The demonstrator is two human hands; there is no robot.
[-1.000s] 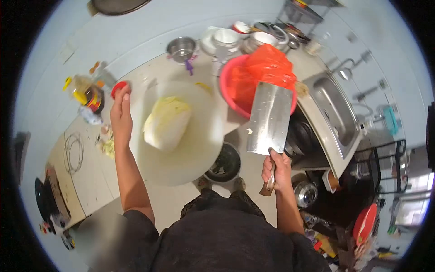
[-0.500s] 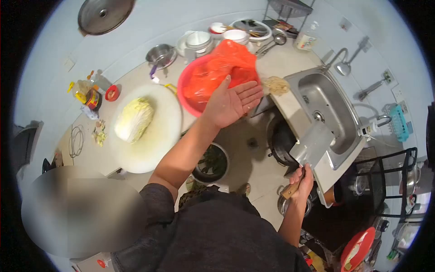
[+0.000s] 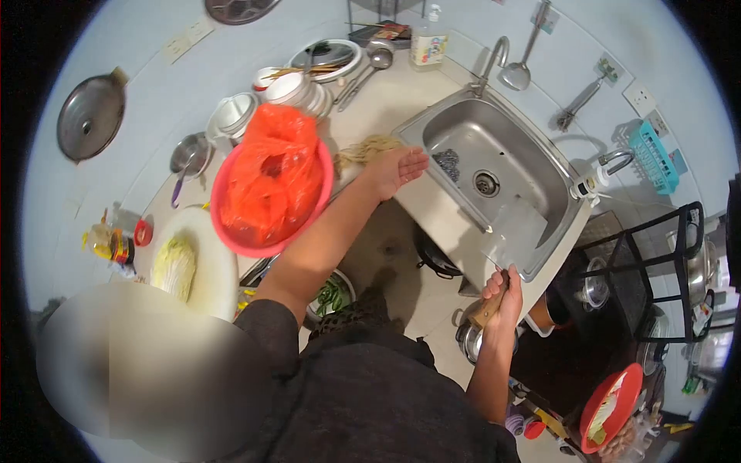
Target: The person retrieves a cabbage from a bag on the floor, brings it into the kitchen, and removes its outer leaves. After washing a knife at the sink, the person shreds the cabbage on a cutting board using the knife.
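Note:
My right hand (image 3: 505, 297) grips the wooden handle of a cleaver (image 3: 519, 231). Its broad blade points away from me, over the near rim of the steel sink (image 3: 559, 162). My left hand (image 3: 399, 170) is open and holds nothing, its fingers stretched out towards the sink's left edge. Close beside it on the counter lies a crumpled beige cloth (image 3: 363, 150). Left of that arm, a red plastic bag (image 3: 270, 177) fills a pink basin (image 3: 328, 181). A piece of napa cabbage (image 3: 175, 268) rests on the round white cutting board (image 3: 214, 270), partly cut off by a blurred patch.
A faucet (image 3: 494, 65) rises behind the sink, with a dark scouring pad (image 3: 447, 164) inside. White bowls (image 3: 289, 89) and a small pot (image 3: 191, 154) line the wall. A black rack (image 3: 652, 270) stands at right. Below are a wok (image 3: 436, 255) and a pot of greens (image 3: 332, 297).
The view has swung right towards the sink. My left hand has moved from in front of the red bag to the sink's left side. The cleaver stays in my right hand, its blade now nearer the basin.

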